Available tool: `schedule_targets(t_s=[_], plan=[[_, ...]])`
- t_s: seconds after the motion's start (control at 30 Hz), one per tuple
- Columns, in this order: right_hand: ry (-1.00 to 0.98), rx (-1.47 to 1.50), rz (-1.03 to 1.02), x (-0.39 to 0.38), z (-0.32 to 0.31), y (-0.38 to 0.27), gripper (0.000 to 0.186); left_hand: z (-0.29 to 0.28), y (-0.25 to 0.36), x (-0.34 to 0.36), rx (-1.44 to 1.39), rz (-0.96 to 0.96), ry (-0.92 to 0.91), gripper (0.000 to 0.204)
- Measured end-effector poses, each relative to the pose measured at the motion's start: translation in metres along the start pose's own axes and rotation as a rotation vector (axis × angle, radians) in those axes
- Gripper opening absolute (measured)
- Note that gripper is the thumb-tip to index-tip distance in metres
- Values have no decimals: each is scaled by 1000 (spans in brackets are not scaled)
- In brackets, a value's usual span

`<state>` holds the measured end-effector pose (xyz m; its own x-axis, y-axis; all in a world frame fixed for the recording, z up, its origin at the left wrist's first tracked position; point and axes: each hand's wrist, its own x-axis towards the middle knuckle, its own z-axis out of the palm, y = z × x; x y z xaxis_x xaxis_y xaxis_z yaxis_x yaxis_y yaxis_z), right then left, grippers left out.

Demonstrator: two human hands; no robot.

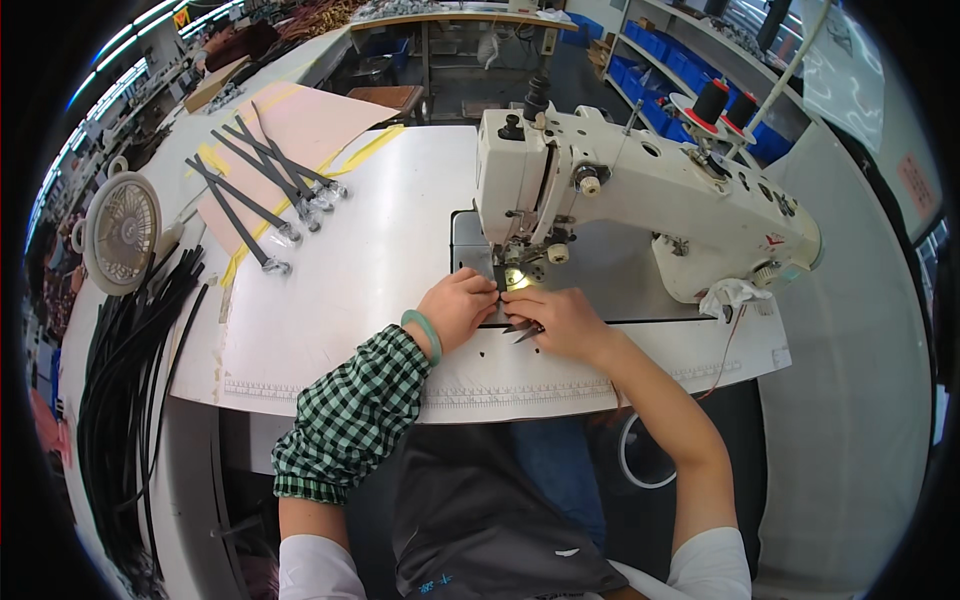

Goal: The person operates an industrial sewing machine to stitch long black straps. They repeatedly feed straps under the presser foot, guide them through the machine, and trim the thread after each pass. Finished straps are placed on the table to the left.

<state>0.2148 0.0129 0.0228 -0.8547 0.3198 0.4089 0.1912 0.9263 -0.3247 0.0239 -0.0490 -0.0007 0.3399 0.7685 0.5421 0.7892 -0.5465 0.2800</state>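
The left grip (460,305) is pinching a dark strap (501,276), fingertips nearly together. The right grip (562,322) is curling closed around small dark snips (526,331), whose blades are pointing left; whether its fingertips are also gripping the strap is not showing clearly. The strap is lying at the needle area of the white sewing machine (620,170), its long axis running away from the person, its far end pointing into the machine. Farther left on the desk (350,300), 5 dark straps (240,195) are lying slantwise, their clear-wrapped ends pointing lower right. Beyond them, a bundle of black strips (125,370) is hanging over the side.
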Motion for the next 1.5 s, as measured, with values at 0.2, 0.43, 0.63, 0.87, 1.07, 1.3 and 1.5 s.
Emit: schedule_targets(t_s=[0.2,0.43,0.63,0.87,1.07,1.3,1.5], plan=[[82,-39,9,2,5,7,22,-7,-7,8,-51,-38,-25,14],[158,-72,31,-9,-13,-6,20,-7,-16,13,-65,-69,-2,14],[359,-73,25,-25,-27,-7,18,1,-33,26,-8,-265,-20,11],[1328,152,346,-61,-108,45,20,16,-80,40,47,-75,-87,19],[929,-1159,918,-181,-336,217,38,16,-67,52,-61,-177,-159,10],[1018,-157,1259,-214,-283,238,45,8,-73,39,-16,-180,-153,10],[965,-441,1195,-282,-307,266,45,-1,-55,49,169,-121,-18,14]])
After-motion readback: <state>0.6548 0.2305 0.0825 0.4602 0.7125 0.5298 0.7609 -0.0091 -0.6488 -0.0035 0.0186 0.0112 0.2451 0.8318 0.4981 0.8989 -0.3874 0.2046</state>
